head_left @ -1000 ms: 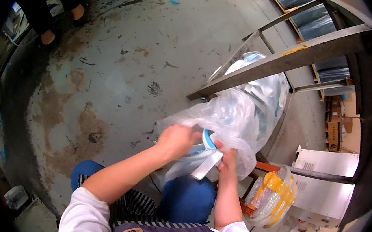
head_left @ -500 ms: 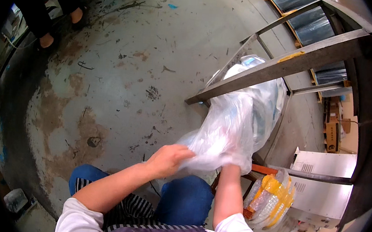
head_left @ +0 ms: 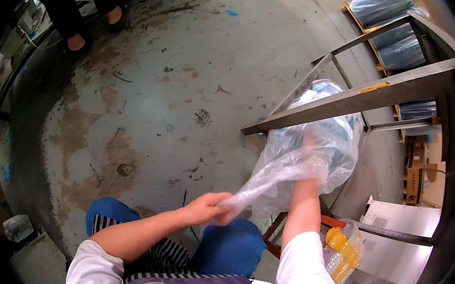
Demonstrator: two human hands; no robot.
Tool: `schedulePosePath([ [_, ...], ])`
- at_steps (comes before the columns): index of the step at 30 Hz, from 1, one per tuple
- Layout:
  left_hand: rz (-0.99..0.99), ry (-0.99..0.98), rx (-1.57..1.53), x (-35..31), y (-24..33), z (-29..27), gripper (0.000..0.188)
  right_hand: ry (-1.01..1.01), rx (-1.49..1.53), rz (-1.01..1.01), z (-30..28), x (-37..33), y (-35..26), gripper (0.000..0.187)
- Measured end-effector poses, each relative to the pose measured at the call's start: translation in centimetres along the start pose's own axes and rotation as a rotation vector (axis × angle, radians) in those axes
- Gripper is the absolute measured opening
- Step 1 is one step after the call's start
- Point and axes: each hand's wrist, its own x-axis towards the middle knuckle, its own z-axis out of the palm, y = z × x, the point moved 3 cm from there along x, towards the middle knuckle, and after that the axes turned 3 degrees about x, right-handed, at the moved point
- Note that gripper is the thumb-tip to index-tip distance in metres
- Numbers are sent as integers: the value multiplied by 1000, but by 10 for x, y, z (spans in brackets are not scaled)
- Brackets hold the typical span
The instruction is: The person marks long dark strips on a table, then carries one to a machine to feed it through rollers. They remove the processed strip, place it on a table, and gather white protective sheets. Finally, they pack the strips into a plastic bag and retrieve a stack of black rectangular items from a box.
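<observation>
A large clear plastic bag (head_left: 267, 180) lies on the floor to the right, partly under a dark metal frame (head_left: 350, 98). Its mouth is pulled toward me, and my left hand (head_left: 212, 208) grips the gathered edge, fingers closed round the film. My right hand (head_left: 311, 141) reaches deep into the bag, with the forearm inside its mouth. The film blurs that hand, so its fingers cannot be made out. Whitish and bluish contents (head_left: 336, 131) show through the plastic near it, too unclear to name.
A bubble-wrapped bundle with yellow tape (head_left: 343, 249) sits right of my arm, by a reddish-brown stool-like frame (head_left: 274, 234). Beyond stands a white metal cabinet (head_left: 402, 219). Wrapped rolls (head_left: 390, 42) rest on pallets at the far right. Another person's legs (head_left: 61, 6) are at the far left.
My right hand has pushed farther forward into the bag. My left hand has drawn the bag's edge back toward me, stretching the film. The view has shifted slightly.
</observation>
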Motion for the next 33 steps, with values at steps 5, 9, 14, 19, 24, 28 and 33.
schedulePosePath([
  [5, 31, 55, -95, 0, 10, -7, 20, -248, -16, -211, -6, -108, -60, 40],
  [9, 172, 188, -413, -3, 43, -14, 42, -718, 481, -309, -73, -208, -119, 33],
  [14, 202, 175, -625, 2, 55, -22, 51, 84, 810, 472, -93, -283, -32, 17],
  [19, 116, 121, -711, 12, 43, -9, 39, -197, 1273, 1301, -20, -313, 35, 46],
  [24, 234, 18, 527, 20, 7, 2, 37, -660, 1756, 794, 10, -255, -19, 51],
  [28, 215, 162, 1267, 16, -14, -2, 37, -737, 1759, 790, -22, -211, -92, 45],
  [33, 26, 441, 792, 36, -3, -3, 68, -649, 1531, 646, -20, -231, -54, 42],
])
